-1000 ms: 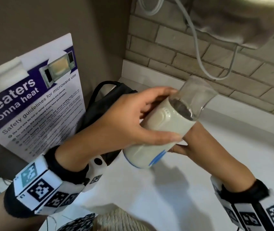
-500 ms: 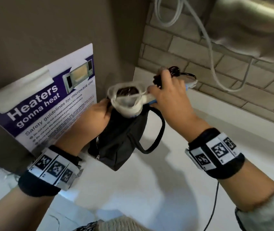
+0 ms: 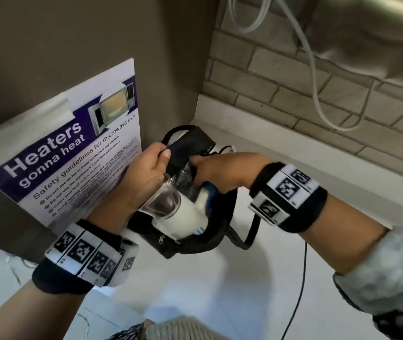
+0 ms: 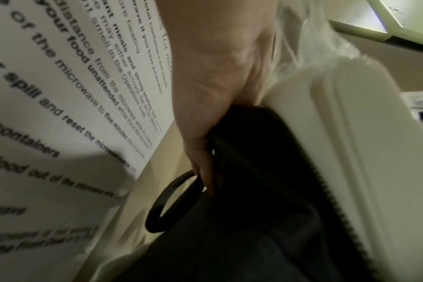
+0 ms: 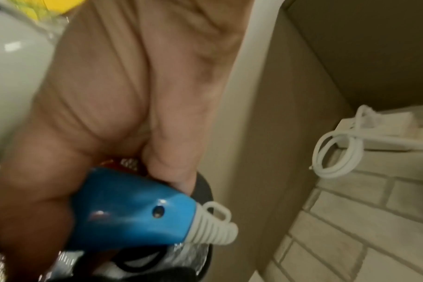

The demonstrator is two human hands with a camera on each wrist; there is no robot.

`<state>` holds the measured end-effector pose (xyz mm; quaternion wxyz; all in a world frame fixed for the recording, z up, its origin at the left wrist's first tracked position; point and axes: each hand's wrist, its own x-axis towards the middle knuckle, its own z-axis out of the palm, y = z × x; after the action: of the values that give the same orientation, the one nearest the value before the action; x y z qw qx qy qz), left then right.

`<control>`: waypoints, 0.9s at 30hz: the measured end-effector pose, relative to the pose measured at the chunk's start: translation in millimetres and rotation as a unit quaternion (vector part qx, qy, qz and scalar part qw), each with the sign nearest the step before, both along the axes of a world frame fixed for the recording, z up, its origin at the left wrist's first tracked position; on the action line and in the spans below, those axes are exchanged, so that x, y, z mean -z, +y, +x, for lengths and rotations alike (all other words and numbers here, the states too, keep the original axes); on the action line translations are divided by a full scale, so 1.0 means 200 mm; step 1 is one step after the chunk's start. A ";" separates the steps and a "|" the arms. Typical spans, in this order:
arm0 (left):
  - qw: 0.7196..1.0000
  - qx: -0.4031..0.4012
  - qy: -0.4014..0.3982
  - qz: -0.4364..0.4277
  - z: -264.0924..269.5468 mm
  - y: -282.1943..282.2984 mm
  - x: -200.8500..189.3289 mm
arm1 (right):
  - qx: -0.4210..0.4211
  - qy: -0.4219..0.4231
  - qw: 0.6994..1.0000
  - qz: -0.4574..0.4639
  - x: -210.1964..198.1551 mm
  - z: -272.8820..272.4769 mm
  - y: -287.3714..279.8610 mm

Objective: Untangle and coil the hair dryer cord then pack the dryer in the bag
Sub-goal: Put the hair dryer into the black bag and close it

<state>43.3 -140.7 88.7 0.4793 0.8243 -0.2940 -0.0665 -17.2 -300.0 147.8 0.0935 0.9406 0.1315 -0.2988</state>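
Note:
The white hair dryer with a clear nozzle lies partly inside the open black bag, nozzle pointing out toward me. My left hand grips the bag's upper flap and strap, holding the mouth open; the left wrist view shows the strap loop by its fingers and the dryer body. My right hand curls round the dryer's blue handle at the bag's foil-lined opening. The white strain relief sticks out of the handle. Black cord lies below in the bag.
A microwave safety poster leans on the brown panel at left. The bag rests on a white counter against a brick wall. A white cable hangs on that wall. A thin black wire crosses the counter.
A second ago both hands held the dryer in the air. My left hand then took the bag, and my right hand has lowered the dryer into its mouth.

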 end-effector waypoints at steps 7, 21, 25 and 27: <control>1.000 0.008 -0.011 -0.008 0.01 0.04 0.01 | 0.049 0.022 0.998 0.034 0.27 0.08 0.05; 0.999 0.006 0.038 0.022 -0.02 0.14 -0.02 | 0.066 -0.014 0.996 0.056 0.28 0.05 -0.01; 0.995 0.086 0.021 0.048 -0.03 0.24 -0.05 | 0.118 -0.023 0.990 0.072 0.12 0.00 -0.01; 0.989 0.113 -0.005 0.100 -0.06 0.27 -0.08 | 0.121 -0.019 0.991 0.057 0.08 -0.01 0.00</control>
<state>32.2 -86.2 103.8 0.3823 0.8300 -0.3794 -0.1451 -19.9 -300.7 131.5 0.0057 0.9588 0.0316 -0.2821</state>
